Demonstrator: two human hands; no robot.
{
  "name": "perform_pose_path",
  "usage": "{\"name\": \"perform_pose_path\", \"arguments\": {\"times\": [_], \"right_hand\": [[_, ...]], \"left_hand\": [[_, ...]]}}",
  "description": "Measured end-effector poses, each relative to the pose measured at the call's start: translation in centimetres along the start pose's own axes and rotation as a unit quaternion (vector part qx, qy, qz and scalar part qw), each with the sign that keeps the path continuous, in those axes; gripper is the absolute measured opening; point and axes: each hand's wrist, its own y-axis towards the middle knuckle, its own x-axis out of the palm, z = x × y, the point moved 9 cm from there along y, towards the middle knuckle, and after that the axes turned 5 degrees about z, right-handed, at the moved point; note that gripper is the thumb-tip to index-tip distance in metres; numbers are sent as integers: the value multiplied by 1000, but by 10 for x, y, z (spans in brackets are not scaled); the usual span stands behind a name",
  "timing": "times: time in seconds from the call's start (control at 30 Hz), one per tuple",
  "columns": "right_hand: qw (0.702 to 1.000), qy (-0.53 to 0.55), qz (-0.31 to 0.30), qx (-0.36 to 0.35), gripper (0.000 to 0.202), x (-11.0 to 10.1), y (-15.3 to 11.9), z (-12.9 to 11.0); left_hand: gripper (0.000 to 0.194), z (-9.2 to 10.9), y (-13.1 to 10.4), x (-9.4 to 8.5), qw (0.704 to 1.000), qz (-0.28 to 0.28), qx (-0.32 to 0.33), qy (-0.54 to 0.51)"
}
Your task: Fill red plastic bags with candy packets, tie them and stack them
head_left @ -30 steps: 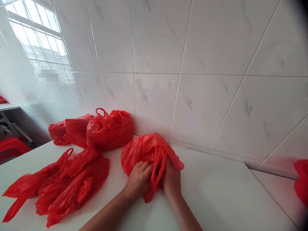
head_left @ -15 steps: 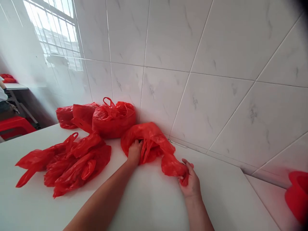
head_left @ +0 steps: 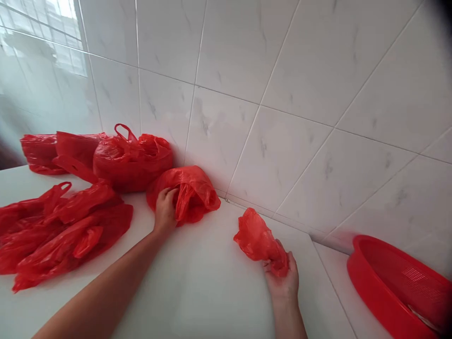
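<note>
White marble-look tiles (head_left: 247, 61) stand behind the white table (head_left: 208, 292), and on it my left hand (head_left: 165, 209) grips the opening of a red plastic bag (head_left: 190, 190) that sits against the wall. My right hand (head_left: 282, 278) is closed around a crumpled red bag (head_left: 257, 240), held just above the table and apart from the first one. On the left lie a full tied bag (head_left: 132, 157) and a heap of flat bags (head_left: 60, 228); a red basket (head_left: 399, 287) is at the far right.
</note>
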Motion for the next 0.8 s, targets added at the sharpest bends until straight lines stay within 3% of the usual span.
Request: {"name": "perform_pose_path", "arguments": {"times": [0.1, 0.17, 0.2, 0.27, 0.3, 0.37, 0.4, 0.5, 0.57, 0.67, 0.8], "right_hand": [[1000, -6, -16, 24, 33, 7, -5, 5], [998, -17, -43, 45, 34, 17, -11, 11], [996, -24, -59, 55, 35, 23, -15, 15], [992, -37, -91, 74, 37, 33, -26, 20], [989, -54, -111, 81, 38, 38, -31, 22], [976, -117, -161, 83, 41, 45, -43, 24], [967, -155, -185, 80, 42, 46, -48, 24], [944, -248, -210, 59, 35, 34, -50, 17], [942, -280, -181, 43, 29, 16, -42, 5], [940, -317, -127, -1, 29, -9, -28, -19], [933, -345, -80, -56, 40, -19, -22, -38]], "left_hand": [[41, 39, -26, -25, 995, 37, 97, -6], [38, 76, -57, -27, 984, 7, 180, -17], [39, 97, -77, -22, 971, -36, 234, -26], [57, 139, -128, 1, 913, -182, 360, -50], [68, 147, -146, 14, 898, -244, 363, -53], [81, 149, -164, 38, 893, -336, 294, -60], [77, 144, -165, 48, 896, -363, 247, -64], [36, 127, -158, 64, 901, -396, 158, -87], [22, 114, -146, 65, 909, -388, 114, -102], [21, 95, -130, 58, 927, -351, 20, -127], [12, 95, -126, 48, 920, -317, -93, -212]]}}
